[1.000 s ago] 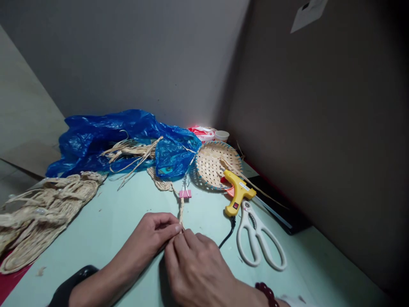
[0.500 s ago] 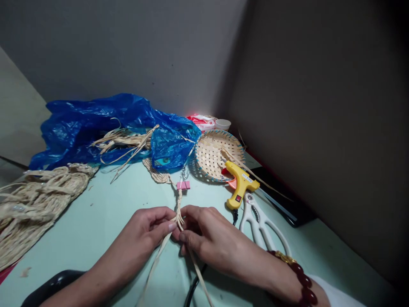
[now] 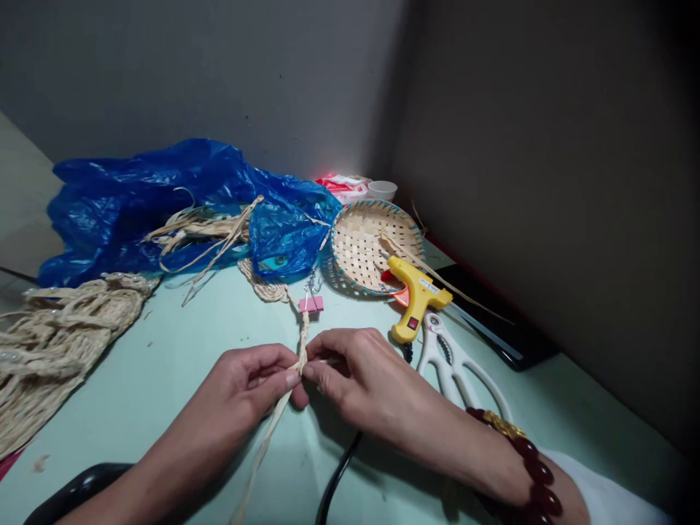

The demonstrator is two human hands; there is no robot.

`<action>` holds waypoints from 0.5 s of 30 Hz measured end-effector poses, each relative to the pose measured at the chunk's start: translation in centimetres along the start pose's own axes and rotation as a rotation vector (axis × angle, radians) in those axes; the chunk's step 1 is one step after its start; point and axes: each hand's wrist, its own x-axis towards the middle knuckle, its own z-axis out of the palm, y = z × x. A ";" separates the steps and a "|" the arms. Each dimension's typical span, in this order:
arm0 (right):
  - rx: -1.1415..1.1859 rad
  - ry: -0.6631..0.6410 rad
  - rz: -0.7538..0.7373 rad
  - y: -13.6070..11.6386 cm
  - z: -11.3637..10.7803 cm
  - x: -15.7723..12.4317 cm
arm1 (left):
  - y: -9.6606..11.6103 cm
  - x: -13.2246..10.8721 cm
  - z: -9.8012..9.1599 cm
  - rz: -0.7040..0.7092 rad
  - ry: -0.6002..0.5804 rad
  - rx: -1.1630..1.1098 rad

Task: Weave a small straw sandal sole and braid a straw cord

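Note:
A narrow straw braid (image 3: 303,339) runs down from a pink binder clip (image 3: 311,304) on the pale green table. At its lower end my left hand (image 3: 259,379) pinches the straw between thumb and fingers, and one long strand (image 3: 264,445) trails from it toward the bottom edge. My right hand (image 3: 350,372) closes on the same spot from the right, thumb and forefinger at the braid; its other fingers are partly hidden. Beyond the clip lies a coiled woven straw piece (image 3: 263,283), partly under blue plastic.
A blue plastic bag (image 3: 147,182) with loose straw (image 3: 202,226) lies behind. A woven basket (image 3: 358,244), yellow glue gun (image 3: 418,295) and white scissors (image 3: 456,364) are at right. Braided straw (image 3: 71,343) is at left, a black cable (image 3: 339,470) in front.
Both hands have drawn closer together at the braid. The strand that hung below my right hand no longer shows there. The camera view has shifted slightly.

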 end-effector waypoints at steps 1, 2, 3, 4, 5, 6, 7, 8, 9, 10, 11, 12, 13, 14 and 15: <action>-0.008 -0.014 0.009 0.0 -0.1 0.0 | 0.0 0.0 0.0 -0.013 0.003 -0.023; -0.011 -0.022 0.015 0.1 -0.1 0.0 | 0.0 0.0 0.0 -0.021 0.000 -0.031; -0.007 -0.024 0.019 0.1 -0.1 0.0 | 0.0 0.0 0.0 -0.023 0.001 -0.029; 0.001 -0.020 0.020 0.2 -0.1 0.1 | 0.0 0.0 0.0 -0.013 0.000 -0.014; 0.008 -0.011 0.022 0.2 0.0 0.1 | 0.0 0.0 0.0 0.001 -0.002 0.008; 0.016 0.000 0.027 0.3 0.0 0.2 | 0.0 0.1 0.1 0.013 -0.001 0.030; 0.025 0.006 0.038 0.4 0.1 0.2 | 0.0 0.1 0.1 0.020 0.001 0.052; 0.033 0.010 0.051 0.5 0.2 0.3 | 0.1 0.1 0.2 0.017 0.007 0.071; 0.040 0.015 0.063 0.6 0.3 0.3 | 0.1 0.1 0.2 0.011 0.014 0.086; 0.045 0.023 0.073 0.6 0.4 0.4 | 0.1 0.1 0.3 0.000 0.026 0.100; 0.051 0.032 0.078 0.7 0.5 0.4 | 0.1 0.1 0.4 -0.010 0.042 0.118; 0.056 0.037 0.080 0.8 0.5 0.4 | 0.1 0.1 0.4 -0.017 0.063 0.141; 0.063 0.042 0.084 0.8 0.6 0.4 | 0.1 0.1 0.5 -0.023 0.084 0.170; 0.070 0.041 0.087 0.8 0.6 0.4 | 0.1 0.0 0.5 -0.026 0.105 0.206; 0.078 0.037 0.093 0.7 0.6 0.3 | 0.0 -0.1 0.6 -0.023 0.123 0.245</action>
